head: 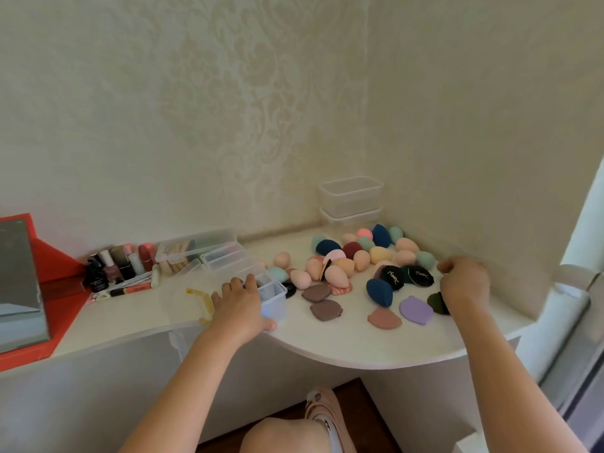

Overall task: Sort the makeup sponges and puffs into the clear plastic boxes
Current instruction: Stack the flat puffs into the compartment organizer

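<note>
Gripping the box (274,300) with the left hand (240,305), near-left of the sponges (336,276). Curling the right hand (464,282) just right of the green puff (435,302); any hold unclear. Nearer that puff than the left; box well left, across the sponges.

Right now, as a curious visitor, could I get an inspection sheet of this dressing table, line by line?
Surface: white table, curved front edge.
Job's things: egg-shaped sponges and flat puffs lie loose; small clear box near the front; two stacked clear boxes in the corner look empty.
Clutter: nail polish and lipsticks, red mirror box, yellow clip.
Hands: left hand grips the small clear box; right hand curled over the puffs, grip unclear.
Cables: nothing seen.
Surroundings: patterned wallpaper.
</note>
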A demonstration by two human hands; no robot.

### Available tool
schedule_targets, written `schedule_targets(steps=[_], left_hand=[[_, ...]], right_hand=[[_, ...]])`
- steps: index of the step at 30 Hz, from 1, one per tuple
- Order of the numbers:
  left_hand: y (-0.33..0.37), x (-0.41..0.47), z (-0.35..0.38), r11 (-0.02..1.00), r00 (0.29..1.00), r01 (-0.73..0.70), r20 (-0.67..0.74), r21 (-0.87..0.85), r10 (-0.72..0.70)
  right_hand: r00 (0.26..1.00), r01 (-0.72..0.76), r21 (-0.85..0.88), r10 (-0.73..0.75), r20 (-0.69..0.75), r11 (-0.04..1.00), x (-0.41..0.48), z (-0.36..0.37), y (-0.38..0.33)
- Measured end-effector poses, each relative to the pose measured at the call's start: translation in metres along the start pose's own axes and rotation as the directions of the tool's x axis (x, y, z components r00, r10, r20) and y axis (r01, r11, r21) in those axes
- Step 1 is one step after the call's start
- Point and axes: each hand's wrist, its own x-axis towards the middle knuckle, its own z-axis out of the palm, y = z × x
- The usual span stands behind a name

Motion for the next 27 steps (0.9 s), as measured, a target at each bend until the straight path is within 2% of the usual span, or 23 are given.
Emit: schedule_targets(steps=[3,6,8,11,12,15,17,20,23,27], left_hand=[[0.000,0.000,0.000,1.000,1.000,-0.006,0.000,-0.012,0.006],[-0.001,0.000,0.000,0.999,1.000,-0.013,-0.011,-0.036,0.012],[-0.003,0.000,0.000,0.999,1.000,-0.013,-0.019,-0.049,0.012],[-0.006,0.001,0.000,0.998,0.999,-0.036,-0.012,-0.050,0.035],[-0.007,0.002,0.000,0.998,0.999,-0.045,-0.005,-0.050,0.045],[-0.009,0.004,-0.002,0.997,0.998,-0.062,0.015,-0.036,0.063],[-0.009,0.004,-0.002,0.998,0.998,-0.062,0.016,-0.030,0.062],[-0.010,0.003,-0.001,0.998,0.998,-0.065,-0.003,-0.021,0.065],[-0.010,0.003,0.001,0.998,0.998,-0.066,-0.016,-0.013,0.066],[-0.010,0.004,0.003,0.998,0.998,-0.062,-0.027,-0.019,0.062]], right_hand=[[0.986,0.165,0.169,-0.164,-0.022,0.972,-0.005,-0.003,-0.027],[0.935,0.325,0.288,-0.353,0.048,0.901,-0.018,0.004,-0.065],[0.849,0.465,0.342,-0.521,0.091,0.817,-0.032,0.011,-0.091],[0.637,0.711,0.379,-0.771,0.010,0.593,-0.048,0.021,-0.122],[0.575,0.738,0.410,-0.817,0.035,0.536,-0.051,0.025,-0.131],[0.426,0.741,0.500,-0.889,0.166,0.448,-0.056,0.035,-0.159],[0.352,0.753,0.515,-0.912,0.210,0.410,-0.060,0.048,-0.177],[0.304,0.793,0.437,-0.898,0.319,0.424,-0.064,0.063,-0.201],[0.225,0.816,0.400,-0.867,0.445,0.417,-0.071,0.072,-0.216],[0.171,0.834,0.398,-0.866,0.470,0.381,-0.079,0.089,-0.228]])
